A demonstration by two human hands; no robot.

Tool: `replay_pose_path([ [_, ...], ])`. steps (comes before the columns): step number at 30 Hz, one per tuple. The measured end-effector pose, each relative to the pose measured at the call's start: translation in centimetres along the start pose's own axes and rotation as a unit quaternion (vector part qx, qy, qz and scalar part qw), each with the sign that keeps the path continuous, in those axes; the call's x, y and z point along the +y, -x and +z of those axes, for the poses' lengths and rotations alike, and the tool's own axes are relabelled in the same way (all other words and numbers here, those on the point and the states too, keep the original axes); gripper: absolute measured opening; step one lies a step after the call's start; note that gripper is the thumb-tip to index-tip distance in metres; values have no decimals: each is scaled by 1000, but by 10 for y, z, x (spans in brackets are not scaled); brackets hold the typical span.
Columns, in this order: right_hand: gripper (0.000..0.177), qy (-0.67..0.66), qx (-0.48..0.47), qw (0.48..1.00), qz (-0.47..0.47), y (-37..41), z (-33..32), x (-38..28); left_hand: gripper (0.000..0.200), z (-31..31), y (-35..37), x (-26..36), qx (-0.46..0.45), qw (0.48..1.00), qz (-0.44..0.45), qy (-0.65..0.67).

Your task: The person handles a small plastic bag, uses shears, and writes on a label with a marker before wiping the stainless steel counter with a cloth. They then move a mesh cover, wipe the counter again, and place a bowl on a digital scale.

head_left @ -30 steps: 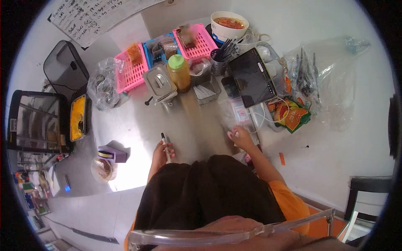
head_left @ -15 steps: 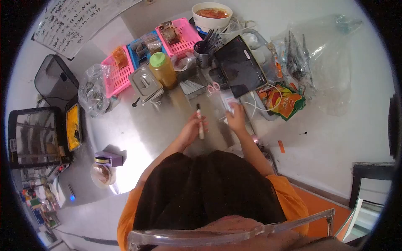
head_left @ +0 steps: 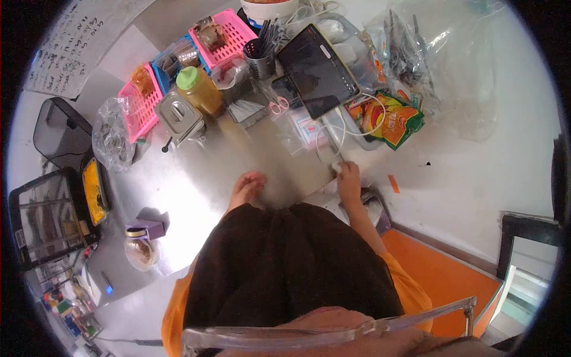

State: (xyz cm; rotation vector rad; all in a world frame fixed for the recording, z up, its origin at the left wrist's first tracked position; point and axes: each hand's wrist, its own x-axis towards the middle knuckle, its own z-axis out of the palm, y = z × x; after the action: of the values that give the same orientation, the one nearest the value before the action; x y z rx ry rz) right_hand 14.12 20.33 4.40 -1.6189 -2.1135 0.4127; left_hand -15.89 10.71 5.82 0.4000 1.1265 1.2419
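Note:
My left hand (head_left: 247,187) is low over the steel table (head_left: 208,178), near the dark apron (head_left: 285,262). Its fingers are loosely curled and somewhat blurred, with no object showing in them. My right hand (head_left: 350,179) is at the table's right edge, its fingers closed on a small white thing (head_left: 337,167) whose kind I cannot make out. A white cable (head_left: 343,134) loops just beyond that hand. Farther up lies a clear pack with a red-and-white label (head_left: 309,128), close to pink-handled scissors (head_left: 278,106).
A tablet (head_left: 318,71) leans at the back right beside a green-and-orange packet (head_left: 395,122). Along the back stand a utensil holder (head_left: 260,64), a green-capped bottle (head_left: 202,92), a lidded steel container (head_left: 178,113) and pink baskets (head_left: 238,33). A purple box (head_left: 148,228) sits at left.
The marker that was in my left hand is out of sight. My left hand has moved left; my right hand has drawn back from the labelled pack toward the table edge. The view has shifted.

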Motion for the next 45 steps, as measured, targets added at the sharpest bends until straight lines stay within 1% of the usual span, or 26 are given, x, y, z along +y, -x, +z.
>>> replay_pose_path([
  [5, 24, -7, 4, 1000, 1, 5, 38, -11, 20, -42, 37, 3, 152, 988, 27, -31],
  [7, 28, -277, -89, 939, 184, 16, 61, -48, 20, -69, 47, 5, 205, 976, 63, -47],
  [9, 35, -234, -232, 928, 174, 35, 92, -91, 22, -85, 61, 9, 228, 967, 107, -42],
  [11, 35, -309, -476, 808, 159, 32, 102, -142, 22, -99, 76, 13, 234, 965, 112, -47],
  [14, 32, -383, -254, 880, -122, 43, 114, -150, 21, -125, 103, 18, 246, 958, 126, -78],
  [15, 32, -300, -35, 942, -146, 39, 134, -129, 20, -139, 117, 20, 245, 953, 142, -107],
  [16, 31, -326, -10, 945, 14, 27, 106, -124, 19, -154, 134, 21, 247, 946, 158, -136],
  [18, 24, -210, 81, 973, 56, 6, 56, -103, 18, -187, 169, 17, 285, 932, 173, -144],
  [19, 24, -78, 158, 984, 17, 5, 61, -68, 17, -208, 184, 13, 291, 928, 180, -145],
  [21, 23, 41, 197, 979, 28, 14, 78, -45, 16, -247, 214, 4, 305, 921, 188, -153],
  [23, 21, -100, 108, 989, 34, 25, 118, -75, 15, -283, 241, -5, 306, 910, 223, -168],
  [24, 24, -16, 98, 995, -31, 54, 151, -160, 14, -306, 260, -12, 304, 906, 240, -172],
  [25, 19, -184, 10, 975, 127, 72, 168, -212, 13, -310, 268, -9, 318, 903, 228, -179],
  [27, 21, -218, -161, 961, 56, 120, 183, -304, 12, -327, 275, -19, 309, 914, 216, -151],
  [28, 19, -221, -167, 961, 25, 148, 238, -321, 12, -333, 277, -22, 303, 920, 208, -138],
  [30, 19, -206, -380, 855, -285, 172, 226, -354, 11, -336, 279, -23, 257, 935, 190, -152],
  [33, 18, -327, -155, 918, -166, 145, 184, -322, 11, -342, 274, -24, 193, 945, 196, -175],
  [34, 19, -342, -109, 932, 45, 124, 168, -291, 12, -336, 277, -16, 181, 947, 196, -179],
  [35, 19, -269, -60, 952, 131, 102, 127, -262, 13, -342, 274, -19, 187, 943, 193, -194],
  [36, 17, -191, 127, 967, 110, 94, 97, -233, 14, -348, 272, -25, 194, 940, 189, -208],
  [37, 17, -20, 199, 976, 86, 80, 101, -167, 16, -355, 268, -34, 213, 942, 186, -183],
  [40, 17, 58, 126, 987, 85, 99, 107, -145, 22, -356, 259, -42, 264, 927, 197, -180],
  [42, 19, 93, -12, 996, 0, 132, 159, -207, 27, -341, 253, -21, 284, 889, 234, -274],
  [43, 19, 76, 26, 990, -116, 157, 199, -236, 34, -339, 245, -18, 307, 892, 233, -235],
  [44, 16, 64, 17, 989, -135, 186, 245, -266, 39, -327, 239, -6, 333, 885, 233, -228],
  [45, 15, -87, -90, 974, -190, 200, 271, -290, 40, -346, 228, -14, 341, 894, 207, -204],
])
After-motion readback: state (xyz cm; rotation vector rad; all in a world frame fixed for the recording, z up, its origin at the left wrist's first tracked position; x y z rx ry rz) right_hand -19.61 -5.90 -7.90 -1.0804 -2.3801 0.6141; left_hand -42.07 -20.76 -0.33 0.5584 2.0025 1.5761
